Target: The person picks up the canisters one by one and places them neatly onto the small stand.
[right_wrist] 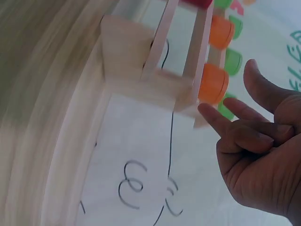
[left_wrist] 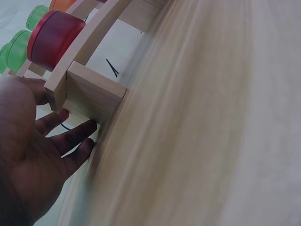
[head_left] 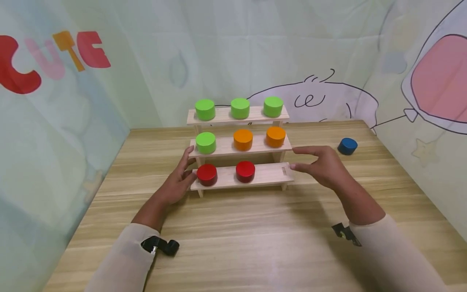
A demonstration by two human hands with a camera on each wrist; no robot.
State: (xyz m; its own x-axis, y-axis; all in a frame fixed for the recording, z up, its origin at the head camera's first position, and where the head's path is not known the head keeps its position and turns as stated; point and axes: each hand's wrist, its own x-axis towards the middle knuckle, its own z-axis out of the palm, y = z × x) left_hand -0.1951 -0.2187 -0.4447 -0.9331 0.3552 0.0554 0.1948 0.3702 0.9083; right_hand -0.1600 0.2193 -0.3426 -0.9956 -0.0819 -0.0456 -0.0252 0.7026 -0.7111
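Observation:
A three-tier wooden rack [head_left: 268,174] stands on the table. Its top tier bears three green discs [head_left: 240,108]. On the middle one sit a green disc [head_left: 206,142] and two orange discs [head_left: 243,140]; below are two red discs [head_left: 207,174]. At the rack's left end, my left hand [head_left: 175,184] touches the wood, thumb by the lower shelf's end and fingers against the leg in the left wrist view. My right hand [head_left: 322,165] is at the right end, index finger and thumb extended towards the shelf ends, other fingers partly curled; contact is unclear.
One blue disc [head_left: 347,146] lies on the wooden table [head_left: 233,239] to the right, beyond my right hand. A printed cloth [head_left: 153,73] hangs behind the table and along its sides. Each sleeve carries a dark wrist mount [head_left: 160,245].

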